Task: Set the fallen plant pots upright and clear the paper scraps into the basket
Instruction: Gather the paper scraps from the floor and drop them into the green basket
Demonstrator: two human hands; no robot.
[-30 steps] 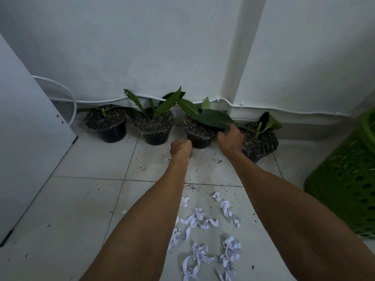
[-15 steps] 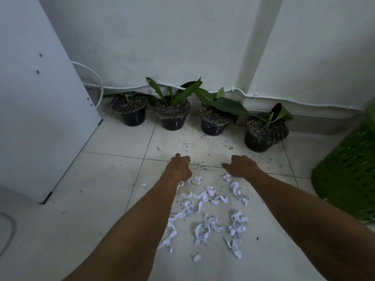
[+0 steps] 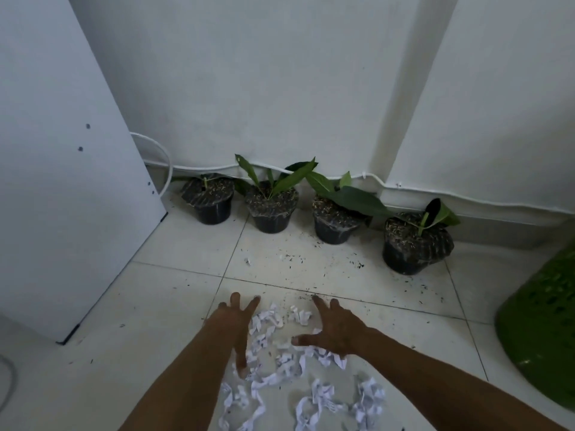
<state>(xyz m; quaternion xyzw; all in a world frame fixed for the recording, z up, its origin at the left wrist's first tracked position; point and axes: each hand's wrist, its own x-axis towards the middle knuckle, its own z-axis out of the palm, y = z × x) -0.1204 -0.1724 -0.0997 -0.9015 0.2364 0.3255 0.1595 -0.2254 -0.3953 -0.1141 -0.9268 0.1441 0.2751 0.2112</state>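
Several black plant pots stand upright in a row along the wall: the leftmost pot (image 3: 211, 200), a second pot (image 3: 270, 213), a third pot (image 3: 336, 222) and the rightmost pot (image 3: 410, 250), each with green leaves. White paper scraps (image 3: 280, 368) lie scattered on the floor tiles in front of me. My left hand (image 3: 236, 325) hovers over the left side of the scraps with fingers spread. My right hand (image 3: 333, 331) is spread over the right side of the pile, thumb pointing inward. Neither hand holds anything. The green basket (image 3: 541, 337) stands at the right edge.
A white panel (image 3: 62, 181) leans at the left, its corner on the floor. A white cable (image 3: 435, 191) runs along the base of the wall. Dark soil crumbs (image 3: 311, 259) are sprinkled over the tiles between the pots and the scraps.
Both hands have pulled back from the pots toward me, opened from loose fists and spread over the paper scraps. The view has tilted up and backed away.
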